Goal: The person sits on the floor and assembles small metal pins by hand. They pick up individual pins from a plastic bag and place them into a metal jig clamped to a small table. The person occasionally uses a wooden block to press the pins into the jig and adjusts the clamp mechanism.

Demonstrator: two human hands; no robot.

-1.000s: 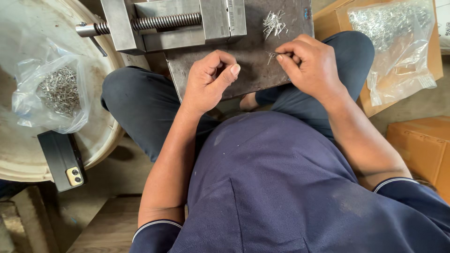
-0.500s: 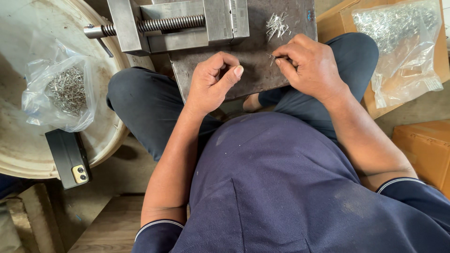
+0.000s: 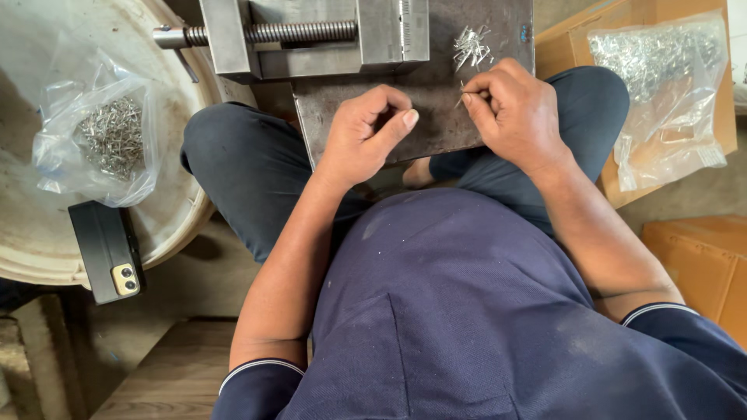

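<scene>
Both forearms reach forward from a seated person's lap onto a dark steel plate (image 3: 436, 117) that lies across the knees. The left hand (image 3: 366, 136) rests on the plate's near part with its fingers (image 3: 406, 118) curled loosely inward and the thumb stretched toward the other hand; whether anything lies inside the curl cannot be told. The right hand (image 3: 517, 117) sits just beside it, wrist bent, its thumb and forefinger pinched together on a thin metal pin (image 3: 461, 97) that sticks up and to the left out of the fingertips.

A small loose heap of pins (image 3: 472, 47) lies on the plate just beyond the right hand, near its knuckles but not touching them. A grey bench vise (image 3: 311, 35) with a threaded screw stands at the plate's far edge, in front of the left hand.

To the left, a clear plastic bag (image 3: 101, 140) holding a mound of small metal pieces sits on a round pale drum lid (image 3: 47, 241); a black phone (image 3: 109, 253) lies at its rim. To the right, a second clear bag (image 3: 661, 85), with more shiny pins gathered in its upper part, rests on a cardboard box (image 3: 591, 31) beside the person's knee.
</scene>
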